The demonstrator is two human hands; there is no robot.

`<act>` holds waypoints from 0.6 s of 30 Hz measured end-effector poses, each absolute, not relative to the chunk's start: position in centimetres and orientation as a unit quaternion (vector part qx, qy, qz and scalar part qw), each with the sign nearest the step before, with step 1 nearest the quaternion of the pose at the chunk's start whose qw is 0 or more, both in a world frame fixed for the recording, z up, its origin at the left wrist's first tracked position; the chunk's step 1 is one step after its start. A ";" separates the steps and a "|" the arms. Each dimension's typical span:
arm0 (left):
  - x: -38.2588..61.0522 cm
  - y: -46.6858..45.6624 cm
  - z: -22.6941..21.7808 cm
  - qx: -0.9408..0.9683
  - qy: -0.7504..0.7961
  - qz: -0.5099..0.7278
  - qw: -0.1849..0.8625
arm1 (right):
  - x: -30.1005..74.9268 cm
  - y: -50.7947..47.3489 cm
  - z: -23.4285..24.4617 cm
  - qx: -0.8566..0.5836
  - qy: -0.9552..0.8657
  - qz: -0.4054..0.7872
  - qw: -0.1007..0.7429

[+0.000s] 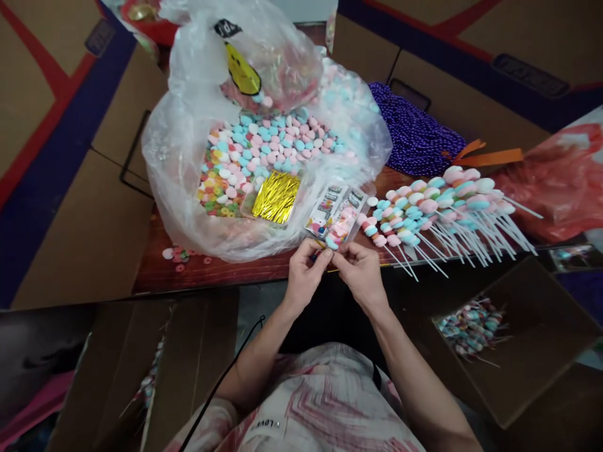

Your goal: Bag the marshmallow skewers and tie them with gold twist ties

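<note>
My left hand and my right hand meet at the table's front edge, fingertips pinched together. Between them is the lower end of a marshmallow-candy skewer, its pink, white and blue pieces pointing away from me. A bit of yellow shows by my left fingers, too small to make out. Behind the skewer lie clear printed wrappers; whether the skewer is inside one I cannot tell. Gold twist ties fill a small clear box to the left. Many candy skewers with white sticks lie piled at right.
A large clear plastic bag holds loose pastel candies. Purple bead strings and a red plastic bag lie to the right. Cardboard boxes flank the table. Below right, an open box contains wrapped skewers. Gummy rings lie front left.
</note>
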State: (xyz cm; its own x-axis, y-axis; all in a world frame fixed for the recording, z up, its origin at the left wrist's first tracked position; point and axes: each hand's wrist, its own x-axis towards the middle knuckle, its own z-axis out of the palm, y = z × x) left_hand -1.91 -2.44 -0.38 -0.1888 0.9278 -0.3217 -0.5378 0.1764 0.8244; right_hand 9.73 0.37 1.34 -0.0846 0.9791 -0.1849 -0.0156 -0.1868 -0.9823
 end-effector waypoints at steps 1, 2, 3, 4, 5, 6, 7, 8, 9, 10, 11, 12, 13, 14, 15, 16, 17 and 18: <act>-1.8 -2.3 -0.4 0.221 0.462 0.612 0.603 | 9.9 0.2 1.3 -0.512 -0.481 0.565 0.433; -1.6 -2.1 -0.3 0.231 0.448 0.615 0.607 | 10.1 -0.1 1.3 -0.504 -0.496 0.563 0.427; -1.4 -2.0 -0.2 0.233 0.435 0.616 0.614 | 10.3 -0.3 1.2 -0.496 -0.509 0.563 0.422; -1.3 -1.9 -0.1 0.225 0.426 0.614 0.625 | 10.5 -0.5 1.1 -0.489 -0.520 0.561 0.419; -1.2 -1.8 0.0 0.213 0.420 0.607 0.640 | 10.7 -0.8 0.9 -0.485 -0.528 0.558 0.419; -1.2 -1.7 0.1 0.199 0.415 0.596 0.658 | 10.9 -1.0 0.7 -0.483 -0.533 0.552 0.421; -1.2 -1.7 0.3 0.185 0.410 0.583 0.677 | 11.1 -1.1 0.4 -0.481 -0.533 0.550 0.426; -1.2 -1.6 0.4 0.169 0.403 0.568 0.697 | 11.3 -1.2 0.1 -0.478 -0.530 0.551 0.432; -1.4 -1.6 0.5 0.153 0.393 0.549 0.722 | 11.6 -1.3 -0.2 -0.472 -0.527 0.554 0.438; -1.5 -1.6 0.6 0.136 0.380 0.525 0.750 | 11.9 -1.3 -0.4 -0.465 -0.525 0.558 0.445; -1.7 -1.6 0.6 0.121 0.364 0.496 0.779 | 12.3 -1.3 -0.6 -0.456 -0.523 0.561 0.451; -1.9 -1.6 0.6 0.108 0.346 0.465 0.808 | 12.8 -1.3 -0.7 -0.447 -0.522 0.567 0.454; -2.0 -1.6 0.6 0.099 0.327 0.433 0.834 | 13.2 -1.2 -0.8 -0.437 -0.524 0.574 0.452; -2.0 -1.6 0.6 0.096 0.311 0.402 0.856 | 13.7 -1.2 -0.9 -0.427 -0.527 0.585 0.445; -1.9 -1.6 0.5 0.099 0.300 0.376 0.871 | 14.1 -1.2 -1.0 -0.417 -0.529 0.597 0.436; -1.7 -1.7 0.4 0.108 0.296 0.362 0.877 | 14.4 -1.2 -1.0 -0.410 -0.531 0.606 0.427; -1.4 -1.8 0.2 0.123 0.303 0.361 0.873 | 14.6 -1.3 -1.1 -0.411 -0.533 0.606 0.425; -0.9 -1.9 0.1 0.141 0.318 0.374 0.859 | 14.7 -1.4 -1.2 -0.422 -0.532 0.597 0.427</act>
State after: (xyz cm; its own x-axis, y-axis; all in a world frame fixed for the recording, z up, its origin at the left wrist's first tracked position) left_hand -0.90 -1.90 0.08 0.5171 0.7334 -0.4413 -0.5532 0.6798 0.4814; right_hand 14.73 -1.45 -1.18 -0.2798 0.9588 -0.0492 -0.0604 -0.0687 -0.9958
